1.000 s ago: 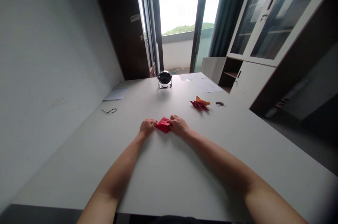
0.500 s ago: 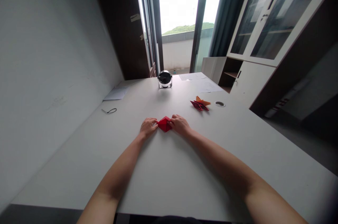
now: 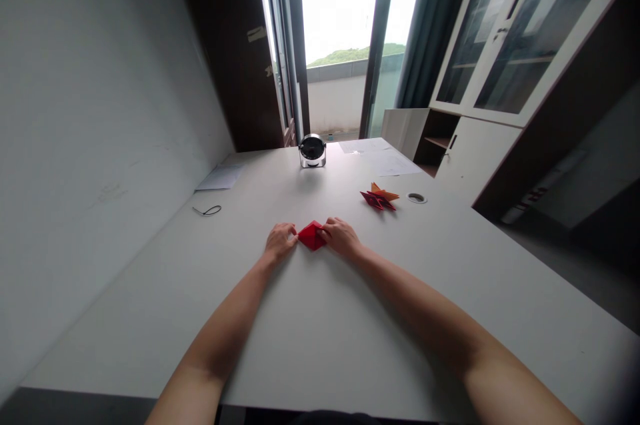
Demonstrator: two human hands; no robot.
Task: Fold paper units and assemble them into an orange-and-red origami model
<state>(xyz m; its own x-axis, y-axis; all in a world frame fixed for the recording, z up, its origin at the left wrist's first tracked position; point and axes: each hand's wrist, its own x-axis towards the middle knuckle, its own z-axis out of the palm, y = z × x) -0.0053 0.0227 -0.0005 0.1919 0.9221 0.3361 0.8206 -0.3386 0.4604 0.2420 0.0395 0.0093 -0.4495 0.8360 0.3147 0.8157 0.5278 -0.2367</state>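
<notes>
A small folded piece of red paper (image 3: 311, 235) lies on the white table (image 3: 320, 318) in front of me. My left hand (image 3: 280, 241) pinches its left corner with curled fingers. My right hand (image 3: 341, 237) presses and grips its right side, fingers bent over the edge. Both forearms stretch out across the table toward it.
Finished folded paper shapes, dark red (image 3: 377, 201) and orange (image 3: 384, 193), lie to the right beyond my hands. A round cable hole (image 3: 416, 197) is near them. A small desk fan (image 3: 312, 150) stands farther back, with paper sheets (image 3: 220, 178) and a black cord (image 3: 208, 211) at left.
The red paper has been folded tighter into a smaller, more compact diamond shape. My hands have stayed in place, closing slightly inward on it.
</notes>
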